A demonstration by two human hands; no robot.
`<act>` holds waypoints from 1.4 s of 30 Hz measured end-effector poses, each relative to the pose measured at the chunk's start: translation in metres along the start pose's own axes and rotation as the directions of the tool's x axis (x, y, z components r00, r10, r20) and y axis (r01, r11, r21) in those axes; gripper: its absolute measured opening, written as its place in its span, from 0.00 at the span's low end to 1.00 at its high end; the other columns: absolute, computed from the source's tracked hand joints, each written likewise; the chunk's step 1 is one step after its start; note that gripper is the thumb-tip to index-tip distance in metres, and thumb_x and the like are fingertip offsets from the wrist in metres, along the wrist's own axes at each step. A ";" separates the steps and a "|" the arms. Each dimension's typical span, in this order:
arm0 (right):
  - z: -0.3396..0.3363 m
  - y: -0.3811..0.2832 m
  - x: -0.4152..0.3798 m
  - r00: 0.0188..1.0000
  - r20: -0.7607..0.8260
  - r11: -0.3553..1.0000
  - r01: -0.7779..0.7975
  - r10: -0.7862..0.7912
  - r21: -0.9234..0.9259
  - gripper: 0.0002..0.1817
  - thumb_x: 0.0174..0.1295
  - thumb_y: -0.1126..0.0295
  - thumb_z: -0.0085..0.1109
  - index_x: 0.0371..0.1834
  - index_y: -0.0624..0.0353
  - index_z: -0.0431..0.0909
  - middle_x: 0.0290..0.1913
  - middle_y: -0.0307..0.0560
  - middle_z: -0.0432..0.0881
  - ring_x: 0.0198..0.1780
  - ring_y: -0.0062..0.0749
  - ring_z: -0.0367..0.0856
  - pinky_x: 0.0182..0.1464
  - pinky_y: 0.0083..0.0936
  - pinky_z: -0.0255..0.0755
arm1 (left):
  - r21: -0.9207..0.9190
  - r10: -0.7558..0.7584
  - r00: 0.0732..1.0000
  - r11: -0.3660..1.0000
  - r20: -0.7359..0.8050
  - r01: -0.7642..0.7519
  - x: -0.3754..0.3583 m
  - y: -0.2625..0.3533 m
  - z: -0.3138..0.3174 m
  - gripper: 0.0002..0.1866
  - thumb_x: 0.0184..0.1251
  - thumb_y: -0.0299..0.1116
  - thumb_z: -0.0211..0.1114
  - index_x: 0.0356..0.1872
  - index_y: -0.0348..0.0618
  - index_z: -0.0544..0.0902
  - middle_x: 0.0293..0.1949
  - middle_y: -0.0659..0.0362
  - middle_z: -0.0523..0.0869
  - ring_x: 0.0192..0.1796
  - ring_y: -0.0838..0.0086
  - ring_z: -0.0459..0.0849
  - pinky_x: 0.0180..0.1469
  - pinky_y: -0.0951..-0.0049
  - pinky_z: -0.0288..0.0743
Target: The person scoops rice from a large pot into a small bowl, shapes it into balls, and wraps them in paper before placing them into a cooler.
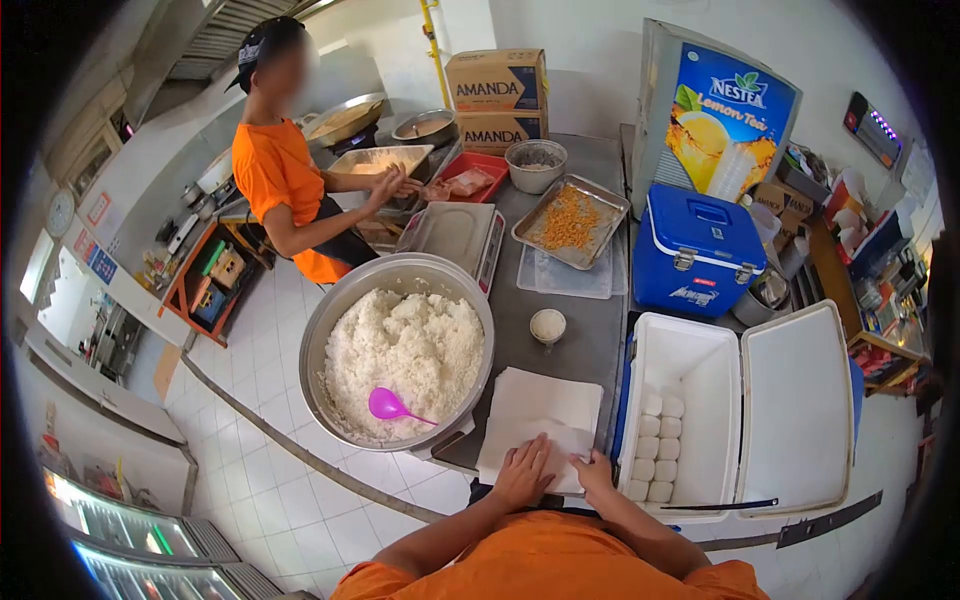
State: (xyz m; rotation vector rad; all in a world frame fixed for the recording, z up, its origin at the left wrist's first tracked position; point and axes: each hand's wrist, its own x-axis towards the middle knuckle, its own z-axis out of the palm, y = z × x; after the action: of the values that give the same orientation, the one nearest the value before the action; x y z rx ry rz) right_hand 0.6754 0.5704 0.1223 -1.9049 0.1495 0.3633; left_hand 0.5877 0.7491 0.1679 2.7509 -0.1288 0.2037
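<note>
A stack of white paper sheets (545, 395) lies at the table's front edge, its top sheet slightly askew. My left hand (525, 473) rests flat on the sheets with its fingers stretched out. At the lower right corner of the stack, my right hand (594, 474) pinches the edge of the paper. To the left stands a large metal pot of cooked rice (405, 345), with a purple ladle (388, 404) lying on the rice. Beyond the paper is a small cup filled with rice (547, 326).
An open white cooler (690, 350) on the right holds several white wrapped bundles (657, 447). A blue cooler (698, 250), a tray of orange crumbs (571, 222) and a scale (452, 232) stand farther back. A co-worker (285, 180) handles food at the back left.
</note>
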 end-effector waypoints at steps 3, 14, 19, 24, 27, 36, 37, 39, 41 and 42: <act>-0.006 0.004 0.003 0.978 0.115 0.978 -0.183 0.171 0.103 0.24 0.61 0.55 0.80 0.43 0.68 0.86 0.39 0.52 0.89 0.42 0.36 0.86 0.43 0.35 0.76 | 0.026 -0.047 0.998 0.999 0.045 0.046 0.006 -0.003 0.002 0.42 0.71 0.49 0.69 0.79 0.40 0.65 0.81 0.46 0.65 0.81 0.52 0.64 0.76 0.46 0.63; 0.010 -0.074 0.174 0.977 0.074 0.861 0.211 -0.199 -0.463 0.32 0.46 0.60 0.85 0.51 0.63 0.80 0.50 0.61 0.87 0.51 0.50 0.88 0.53 0.42 0.80 | 0.051 -0.053 0.997 0.997 0.051 0.050 0.012 0.002 0.006 0.44 0.73 0.51 0.67 0.84 0.46 0.60 0.83 0.38 0.56 0.85 0.41 0.52 0.82 0.36 0.51; 0.002 -0.145 0.175 0.415 0.765 0.272 0.762 0.492 -0.588 0.36 0.47 0.60 0.80 0.63 0.57 0.84 0.55 0.54 0.88 0.55 0.53 0.87 0.60 0.38 0.81 | 0.080 -0.098 0.992 0.993 0.083 0.092 0.014 0.005 0.005 0.43 0.73 0.53 0.65 0.85 0.54 0.60 0.83 0.35 0.53 0.84 0.38 0.52 0.82 0.33 0.49; 0.005 -0.166 0.088 0.640 0.719 0.069 0.758 -0.270 -0.649 0.20 0.59 0.55 0.69 0.52 0.50 0.90 0.54 0.50 0.87 0.63 0.44 0.84 0.63 0.44 0.75 | 0.085 -0.175 0.984 0.981 0.032 0.172 0.027 0.007 -0.003 0.41 0.70 0.59 0.67 0.83 0.68 0.65 0.79 0.26 0.55 0.81 0.29 0.52 0.80 0.29 0.48; 0.032 -0.121 0.095 0.552 0.755 0.159 0.831 -0.354 -0.533 0.15 0.60 0.62 0.65 0.47 0.54 0.89 0.49 0.47 0.84 0.61 0.44 0.81 0.54 0.44 0.75 | 0.081 -0.159 0.987 0.984 0.030 0.157 0.031 0.004 0.004 0.40 0.67 0.64 0.67 0.80 0.74 0.69 0.78 0.24 0.55 0.80 0.27 0.53 0.78 0.26 0.48; 0.012 -0.070 0.029 0.429 0.539 0.132 0.855 -0.725 -0.502 0.12 0.66 0.63 0.61 0.47 0.55 0.89 0.40 0.45 0.79 0.50 0.44 0.78 0.52 0.44 0.71 | 0.168 -0.258 0.947 0.959 0.190 0.228 0.029 0.003 0.028 0.41 0.69 0.66 0.62 0.74 0.46 0.75 0.71 0.32 0.73 0.75 0.34 0.67 0.77 0.27 0.50; 0.012 -0.073 0.024 0.427 0.531 0.133 0.854 -0.732 -0.504 0.12 0.66 0.63 0.61 0.47 0.55 0.89 0.40 0.45 0.79 0.50 0.44 0.78 0.52 0.44 0.71 | 0.122 -0.230 0.937 0.971 0.261 0.205 0.028 0.006 0.007 0.38 0.69 0.60 0.64 0.72 0.46 0.77 0.70 0.34 0.74 0.74 0.35 0.69 0.76 0.29 0.54; 0.005 -0.087 0.009 0.573 0.491 0.293 0.793 -0.657 -0.534 0.17 0.66 0.59 0.65 0.52 0.55 0.89 0.47 0.49 0.79 0.54 0.48 0.76 0.55 0.46 0.70 | 0.080 -0.193 0.927 0.981 0.323 0.177 0.017 -0.007 -0.010 0.35 0.68 0.55 0.67 0.71 0.47 0.78 0.69 0.35 0.76 0.73 0.36 0.71 0.75 0.31 0.57; 0.001 -0.087 -0.001 0.580 0.447 0.293 0.775 -0.681 -0.559 0.21 0.65 0.58 0.66 0.57 0.57 0.87 0.52 0.52 0.78 0.57 0.50 0.75 0.58 0.46 0.69 | -0.132 0.162 0.982 0.976 -0.098 -0.174 -0.005 -0.027 -0.012 0.30 0.65 0.35 0.70 0.70 0.47 0.79 0.70 0.38 0.76 0.71 0.40 0.74 0.74 0.41 0.65; 0.002 -0.082 -0.008 0.595 0.412 0.305 0.756 -0.690 -0.580 0.25 0.65 0.56 0.67 0.61 0.59 0.86 0.57 0.55 0.78 0.61 0.51 0.74 0.60 0.46 0.69 | -0.129 0.177 0.981 0.974 -0.081 -0.186 -0.004 -0.029 -0.011 0.30 0.65 0.35 0.70 0.70 0.47 0.79 0.70 0.38 0.76 0.71 0.40 0.74 0.74 0.41 0.65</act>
State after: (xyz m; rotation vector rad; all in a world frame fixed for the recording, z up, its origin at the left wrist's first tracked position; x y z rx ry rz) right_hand 0.6900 0.6015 0.1975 -2.4675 -1.0931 -0.1915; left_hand 0.5860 0.7799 0.1667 2.5926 -0.3631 0.3259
